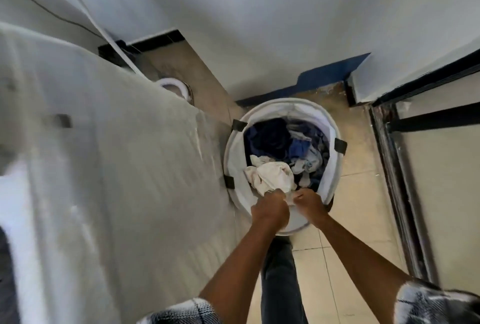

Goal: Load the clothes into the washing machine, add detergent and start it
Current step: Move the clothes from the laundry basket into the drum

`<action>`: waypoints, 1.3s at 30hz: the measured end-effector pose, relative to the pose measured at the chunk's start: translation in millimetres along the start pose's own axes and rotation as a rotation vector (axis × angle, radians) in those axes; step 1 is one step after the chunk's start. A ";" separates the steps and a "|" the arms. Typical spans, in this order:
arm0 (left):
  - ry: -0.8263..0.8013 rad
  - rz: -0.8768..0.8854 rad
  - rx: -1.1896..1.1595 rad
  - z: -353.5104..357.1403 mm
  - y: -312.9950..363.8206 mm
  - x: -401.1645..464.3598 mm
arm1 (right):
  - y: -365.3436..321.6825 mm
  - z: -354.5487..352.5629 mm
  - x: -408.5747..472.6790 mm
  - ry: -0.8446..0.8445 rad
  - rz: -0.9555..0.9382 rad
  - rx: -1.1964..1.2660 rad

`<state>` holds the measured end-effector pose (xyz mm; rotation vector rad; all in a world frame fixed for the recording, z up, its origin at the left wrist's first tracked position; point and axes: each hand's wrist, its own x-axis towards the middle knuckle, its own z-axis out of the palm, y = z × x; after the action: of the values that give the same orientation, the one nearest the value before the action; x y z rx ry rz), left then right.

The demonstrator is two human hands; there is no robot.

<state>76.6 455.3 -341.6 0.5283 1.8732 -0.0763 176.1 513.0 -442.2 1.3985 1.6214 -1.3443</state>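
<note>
Both hands, left hand (271, 209) and right hand (310, 203), are clamping their grip on the white cloth (270, 175) in the laundry basket (235, 152), best gathering it fully before lifting toward the washing machine (104, 168).

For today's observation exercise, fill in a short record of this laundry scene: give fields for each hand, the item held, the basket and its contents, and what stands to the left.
left hand: grips the white cloth at its near edge
right hand: pinches the same cloth
white cloth: bunched on top of the pile, at the near side
laundry basket: round, white, on the tiled floor
other clothes: dark blue and pale pieces, inside the basket
washing machine: white, blurred, left of the basket
</note>
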 end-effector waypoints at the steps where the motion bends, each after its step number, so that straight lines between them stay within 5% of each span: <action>1: 0.002 -0.018 -0.012 2.2 -6.5 13.9 | -0.3 5.0 15.9 0.008 0.006 -0.005; 10: 0.028 -0.068 -0.011 42.2 -47.3 94.7 | 9.6 49.8 130.2 0.045 0.373 0.483; 14: 0.020 -0.093 0.032 39.7 -47.5 76.9 | 2.2 52.9 93.8 0.127 0.228 0.332; 22: 0.105 -0.046 0.043 -7.0 -17.7 -9.4 | -49.3 -27.6 -88.7 -0.055 -0.116 0.449; 28: 0.264 0.260 -0.159 -40.1 11.4 -96.7 | -92.4 -107.8 -206.7 -0.098 -0.365 0.392; 33: 0.469 0.388 -0.427 -86.1 21.0 -174.2 | -102.6 -158.4 -256.0 -0.045 -0.448 0.578; 39: 0.482 0.570 -0.985 -141.9 25.2 -278.2 | -82.9 -142.5 -246.5 -0.037 -0.443 0.161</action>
<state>36.1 431.8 -31.8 0.3642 1.8554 1.3760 185.4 569.0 -151.2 1.1287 1.9068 -1.7725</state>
